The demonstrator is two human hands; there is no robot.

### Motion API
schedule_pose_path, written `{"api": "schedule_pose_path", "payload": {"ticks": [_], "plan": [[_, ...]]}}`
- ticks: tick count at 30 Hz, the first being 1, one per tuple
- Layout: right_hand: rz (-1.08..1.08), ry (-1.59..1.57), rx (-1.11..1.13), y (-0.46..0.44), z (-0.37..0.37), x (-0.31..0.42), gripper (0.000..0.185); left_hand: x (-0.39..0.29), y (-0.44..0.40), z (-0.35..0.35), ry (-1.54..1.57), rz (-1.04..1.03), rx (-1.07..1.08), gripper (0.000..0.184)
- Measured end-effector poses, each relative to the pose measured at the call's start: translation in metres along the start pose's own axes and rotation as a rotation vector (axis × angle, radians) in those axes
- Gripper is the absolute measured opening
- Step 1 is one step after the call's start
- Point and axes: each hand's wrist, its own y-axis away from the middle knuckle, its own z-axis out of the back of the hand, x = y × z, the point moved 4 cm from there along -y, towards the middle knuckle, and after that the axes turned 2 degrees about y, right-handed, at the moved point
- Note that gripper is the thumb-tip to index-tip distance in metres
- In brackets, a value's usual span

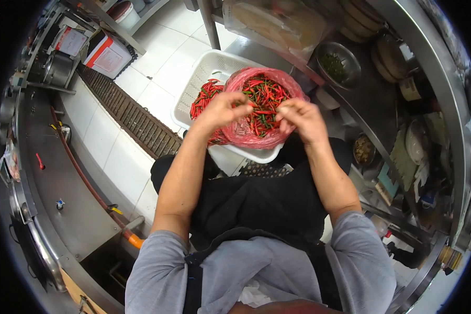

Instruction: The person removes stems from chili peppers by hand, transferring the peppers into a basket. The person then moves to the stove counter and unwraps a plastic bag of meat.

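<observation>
Beyond the black apron [256, 204], the left hand [229, 111] and right hand [302, 119], fingers curled narrow, grip on any chilli indiscernible, lie over red and green chillies [267, 93] inside a pink plastic bag [246, 139] within a white perforated basket [200, 69].

Open room above red chillies [266, 93], pink bag [254, 140] ringing them, steel shelf [372, 100] blocking the right

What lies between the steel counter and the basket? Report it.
In the head view, between the counter and basket: white floor tiles, with a brown grate running through them.
</observation>
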Motion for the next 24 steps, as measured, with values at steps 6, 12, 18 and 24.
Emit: {"api": "schedule_pose_path", "payload": {"ticks": [6,12,18,24], "plan": [[0.625,0.399,-0.729,0.001,0.086,0.114,0.021,0.006,-0.006,0.079,-0.107,0.048,-0.590,0.028],[0.779,1.299,-0.742,-0.007,0.085,0.118,0.027,0.033,-0.007,0.087,-0.759,0.150,-0.696,0.029],[0.537,1.100,0.017,-0.016,-0.024,0.011,0.025,-0.010,0.000,0.069,-0.494,-0.127,-0.637,0.033],[0.360,1.066,0.133,-0.049,-0.049,-0.059,0.020,-0.006,0.002,0.066,-0.485,-0.119,-0.621,0.034]]}}
